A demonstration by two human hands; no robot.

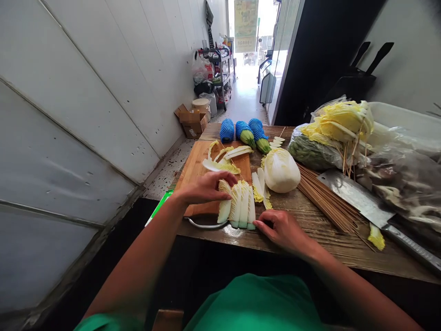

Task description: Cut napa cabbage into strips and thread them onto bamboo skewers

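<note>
My left hand (206, 187) has its thumb and fingers curved around the leftmost strip in a row of pale cabbage strips (244, 204), which sits over the near right part of the wooden cutting board (193, 168) on the desk (310, 214). My right hand (280, 229) is low at the row's other end, thumb and forefinger pinched together by its bottom corner, seemingly on the tip of a thin skewer (254, 223); the contact is too small to be sure. Loose cabbage leaves (223, 163) lie farther up the board. Right of the row rests a cut cabbage (282, 170), near bundled skewers (320, 197) and a cleaver (354, 193).
</note>
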